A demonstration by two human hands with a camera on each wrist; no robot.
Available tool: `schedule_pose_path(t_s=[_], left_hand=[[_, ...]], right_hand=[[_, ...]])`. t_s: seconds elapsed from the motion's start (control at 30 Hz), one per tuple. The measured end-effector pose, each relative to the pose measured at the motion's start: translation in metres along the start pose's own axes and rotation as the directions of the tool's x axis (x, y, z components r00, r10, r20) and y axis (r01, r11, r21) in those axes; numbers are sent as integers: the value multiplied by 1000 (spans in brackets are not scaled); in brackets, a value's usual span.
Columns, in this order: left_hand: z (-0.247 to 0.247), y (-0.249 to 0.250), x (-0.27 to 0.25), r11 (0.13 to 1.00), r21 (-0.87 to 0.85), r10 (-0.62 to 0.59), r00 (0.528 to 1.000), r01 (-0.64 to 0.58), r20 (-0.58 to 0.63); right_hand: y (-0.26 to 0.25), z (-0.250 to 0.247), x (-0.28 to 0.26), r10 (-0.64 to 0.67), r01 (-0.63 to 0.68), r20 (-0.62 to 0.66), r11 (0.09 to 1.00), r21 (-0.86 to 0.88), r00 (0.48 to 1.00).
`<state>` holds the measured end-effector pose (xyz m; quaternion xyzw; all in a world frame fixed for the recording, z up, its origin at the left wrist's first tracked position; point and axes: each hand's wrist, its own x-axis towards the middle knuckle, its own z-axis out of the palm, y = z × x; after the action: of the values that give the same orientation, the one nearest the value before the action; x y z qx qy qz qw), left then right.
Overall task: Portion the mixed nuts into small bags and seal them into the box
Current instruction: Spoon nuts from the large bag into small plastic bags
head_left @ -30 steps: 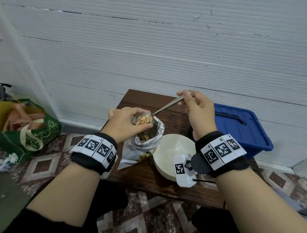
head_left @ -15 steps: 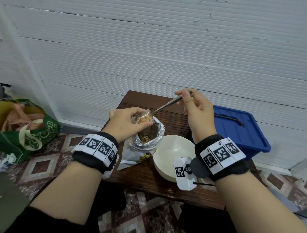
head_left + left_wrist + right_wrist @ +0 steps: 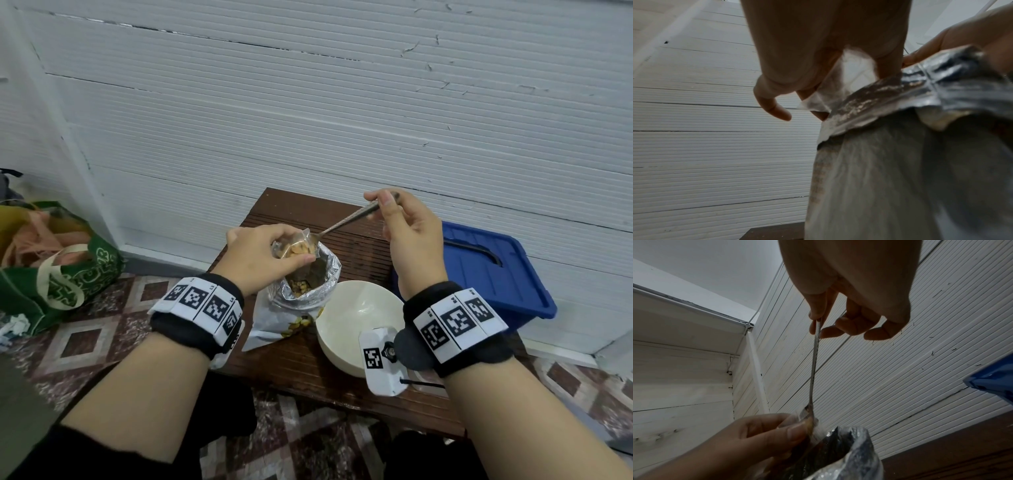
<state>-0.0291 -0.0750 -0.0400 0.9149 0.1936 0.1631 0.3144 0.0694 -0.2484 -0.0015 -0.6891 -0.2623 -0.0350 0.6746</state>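
table (image 3: 308, 370): against the wall (image 3: 308, 120)
foil pouch (image 3: 305, 291): on the table, left of the bowl (image 3: 356, 315)
small bag (image 3: 294, 248): above the pouch mouth
box (image 3: 493, 270): right of the table
tote bag (image 3: 58, 267): on the floor, far left

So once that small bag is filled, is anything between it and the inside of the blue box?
Yes. The blue box, right of the table, has its lid on, so the small bag, pinched in the left hand over the foil nut pouch, can't go in until the lid comes off.
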Motion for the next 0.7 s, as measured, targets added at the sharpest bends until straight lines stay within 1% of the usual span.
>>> schedule_pose_path(t_s=[0.17, 0.37, 0.5, 0.7], left_hand=[[-2, 0, 2, 1000, -4, 4, 1000, -4, 11], [-2, 9, 4, 1000, -12, 12, 1000, -12, 2], [-1, 8, 3, 999, -23, 32, 999, -32, 25], [-1, -1, 4, 994, -92, 52, 999, -51, 15]], right_hand=[[-3, 1, 1, -4, 4, -11, 1000, -2, 1000], [-5, -3, -1, 17, -16, -68, 1000, 12, 998], [-6, -6, -2, 23, -22, -74, 1000, 12, 997], [-7, -5, 0, 16, -12, -106, 999, 35, 994]])
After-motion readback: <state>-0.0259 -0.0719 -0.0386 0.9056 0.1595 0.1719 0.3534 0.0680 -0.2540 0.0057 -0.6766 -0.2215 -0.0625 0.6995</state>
